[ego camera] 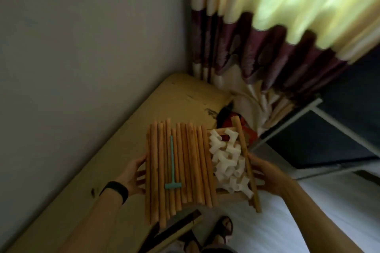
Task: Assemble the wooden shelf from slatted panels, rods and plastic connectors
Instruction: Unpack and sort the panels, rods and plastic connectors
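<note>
1. One bundle of wooden rods [185,170] lies side by side on a slatted panel [232,195] held in the air. There are roughly a dozen rods, but blur prevents an exact count.
2. One teal T-shaped tool [172,162] rests on top of the bundle, left of its middle, with the crossbar toward the person.
3. Just right of the bundle is one heap of white plastic connectors [228,160]. They overlap too much to count, though there are clearly more than a dozen.
4. One single rod [245,160] lies along the far right side of that heap, apart from the bundle.
5. The left hand [134,174] grips the panel at the bundle's left edge, fingers tucked underneath. One black wristband [116,190] is on that wrist.
6. The right hand [267,176] grips the panel's right edge beside the single rod, with the thumb on top and the fingers below.
7. Below the bundle are one sandalled foot [223,230] on the pale floor [308,211] and one dark-faced wooden strip [174,230].
8. Beyond the bundle are a yellowish surface [185,98] along the grey wall [82,47], a red object [228,123], and a cream curtain [267,37] with a maroon band.
</note>
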`<state>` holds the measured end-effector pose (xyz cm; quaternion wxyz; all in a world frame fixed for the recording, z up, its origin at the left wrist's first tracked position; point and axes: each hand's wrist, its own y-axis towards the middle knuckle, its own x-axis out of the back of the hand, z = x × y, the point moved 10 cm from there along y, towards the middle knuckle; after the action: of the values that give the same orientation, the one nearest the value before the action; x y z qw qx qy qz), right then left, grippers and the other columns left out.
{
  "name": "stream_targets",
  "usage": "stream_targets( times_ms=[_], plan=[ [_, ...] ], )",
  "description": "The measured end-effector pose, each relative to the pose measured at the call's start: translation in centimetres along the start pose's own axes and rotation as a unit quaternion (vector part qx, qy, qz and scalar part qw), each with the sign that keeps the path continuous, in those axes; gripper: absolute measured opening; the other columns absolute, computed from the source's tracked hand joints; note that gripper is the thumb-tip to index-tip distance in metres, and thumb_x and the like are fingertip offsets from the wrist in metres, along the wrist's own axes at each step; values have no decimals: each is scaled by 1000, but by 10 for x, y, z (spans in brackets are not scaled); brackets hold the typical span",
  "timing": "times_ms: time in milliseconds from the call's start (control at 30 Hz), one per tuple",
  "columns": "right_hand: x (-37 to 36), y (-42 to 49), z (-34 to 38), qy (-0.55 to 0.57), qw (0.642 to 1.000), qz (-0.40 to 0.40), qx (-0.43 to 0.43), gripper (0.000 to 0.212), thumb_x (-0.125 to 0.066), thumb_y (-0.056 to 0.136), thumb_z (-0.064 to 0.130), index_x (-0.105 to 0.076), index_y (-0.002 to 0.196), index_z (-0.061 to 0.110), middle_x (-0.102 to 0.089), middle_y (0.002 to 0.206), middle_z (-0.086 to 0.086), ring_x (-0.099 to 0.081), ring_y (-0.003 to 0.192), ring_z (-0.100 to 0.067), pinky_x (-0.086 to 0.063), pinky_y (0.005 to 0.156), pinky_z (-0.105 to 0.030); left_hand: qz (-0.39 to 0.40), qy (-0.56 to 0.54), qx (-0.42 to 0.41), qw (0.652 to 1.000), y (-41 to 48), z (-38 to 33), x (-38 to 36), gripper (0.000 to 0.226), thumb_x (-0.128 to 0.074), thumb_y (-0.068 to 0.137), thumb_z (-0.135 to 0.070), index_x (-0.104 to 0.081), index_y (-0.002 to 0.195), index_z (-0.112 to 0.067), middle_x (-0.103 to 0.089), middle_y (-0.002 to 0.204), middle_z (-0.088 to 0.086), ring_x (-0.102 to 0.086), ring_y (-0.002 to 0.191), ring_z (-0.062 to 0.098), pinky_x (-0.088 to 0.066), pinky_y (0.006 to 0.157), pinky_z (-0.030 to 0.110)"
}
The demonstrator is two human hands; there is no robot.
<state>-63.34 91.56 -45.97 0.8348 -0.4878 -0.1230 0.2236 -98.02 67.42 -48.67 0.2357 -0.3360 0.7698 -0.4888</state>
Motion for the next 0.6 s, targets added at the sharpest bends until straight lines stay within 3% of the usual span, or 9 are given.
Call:
stream_targets(
  times_ms=[133,233,333,400,500,600],
  plan=[
    [90,-54,-53,94,994,-54,16,54,-74,79,49,-64,120,16,-64,121,-10,-60,111,-32,-53,88,-52,66,128,-9,990,-16,-6,-100,63,-65,82,-66,-55,135,-34,-52,133,9,-48,121,35,-42,100,63],
    [158,-89,-104,169,981,-92,16,54,-76,79,50,-66,118,15,-64,123,-8,-60,115,-32,-50,96,-57,101,189,-18,977,-36,11,-183,54,-62,85,-64,-60,127,-30,-53,129,10,-50,118,34,-46,96,57],
    [221,-123,-161,235,965,-113,15,51,-74,83,50,-67,120,16,-64,125,-8,-60,116,-31,-50,97,-59,124,249,-23,960,-55,44,-265,40,-64,86,-59,-64,110,-28,-54,124,10,-51,114,33,-43,103,54],
    [264,-144,-201,268,954,-135,13,50,-74,82,51,-70,118,17,-67,123,-6,-62,114,-29,-51,96,-59,151,293,-27,944,-67,76,-319,40,-63,89,-55,-65,112,-22,-59,120,11,-54,111,33,-44,102,52],
    [328,-176,-261,310,936,-163,16,41,-72,83,52,-75,112,22,-71,118,-2,-64,113,-24,-51,98,-56,189,337,-21,922,-77,135,-397,54,-62,90,-56,-67,120,-11,-65,121,16,-60,108,35,-50,89,46],
    [390,-207,-321,360,912,-194,13,36,-69,87,49,-74,111,23,-71,118,1,-63,112,-19,-50,97,-52,225,371,-11,901,-79,194,-470,86,-74,74,-67,-53,142,-18,-67,124,20,-64,111,40,-52,95,55]
  ],
)
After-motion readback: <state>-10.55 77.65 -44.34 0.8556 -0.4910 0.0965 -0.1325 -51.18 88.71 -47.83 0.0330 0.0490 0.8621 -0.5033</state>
